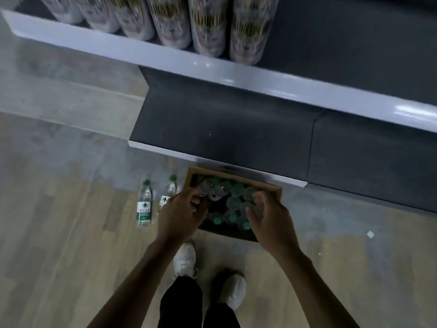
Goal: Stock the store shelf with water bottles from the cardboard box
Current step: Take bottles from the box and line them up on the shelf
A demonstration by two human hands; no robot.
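Two hands reach down over the cardboard box [233, 183] at the lower middle of the frame. Your left hand [182, 215] hangs over the box's left edge with its fingers curled in toward the palm; it seems to close on the top of a bottle there, but blur keeps you from telling for certain what its grip holds. Your right hand [272, 217] hangs over the right side of the box with fingers and thumb bent and spread apart, a wide grip just above the bottle caps, and whether it touches any of them cannot be told.

The box sits on the floor [71, 245], its far side against the front edge of the bottom shelf [224, 124], which shows as a dark bare board across the middle of the frame. Inside the box stand many water bottles [233, 202] with green caps, seen from above.

Left of the box, two more bottles [144, 205] stand on the floor side by side, the nearer one partly behind your left hand.

At the top of the frame an upper shelf [146, 50] carries a row of wrapped packs [208, 27]. Your white shoes [184, 259] stand at the bottom of the frame, just below the box.
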